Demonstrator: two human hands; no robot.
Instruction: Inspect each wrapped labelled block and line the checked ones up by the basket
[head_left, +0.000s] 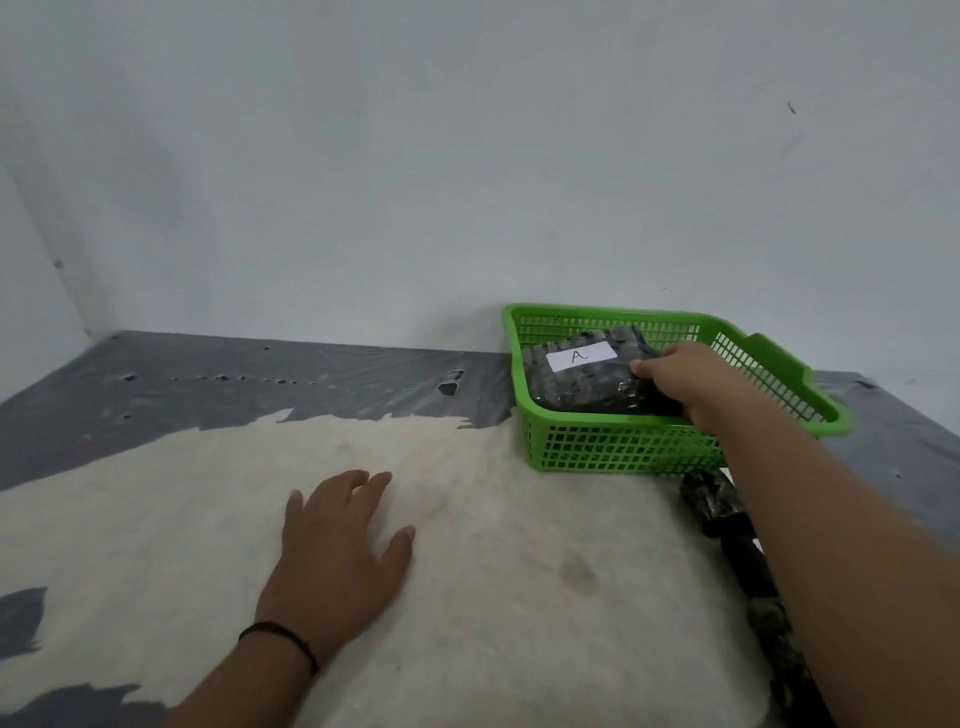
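So the surface is a grey plastic sheet (363, 374), kinda wrinkled with a few small holes, running up to the wall. A shaggy cream rug (493, 545) lies on it. The green basket (623, 447) sits at the rug's far right edge, near the wall. Dark wrapped blocks (714, 501) lie in a row just in front of the basket. The left hand (337, 551) rests flat on the rug.

Left hand (337, 545) flat, fingers spread; right hand (685, 382) reaching, gripping.
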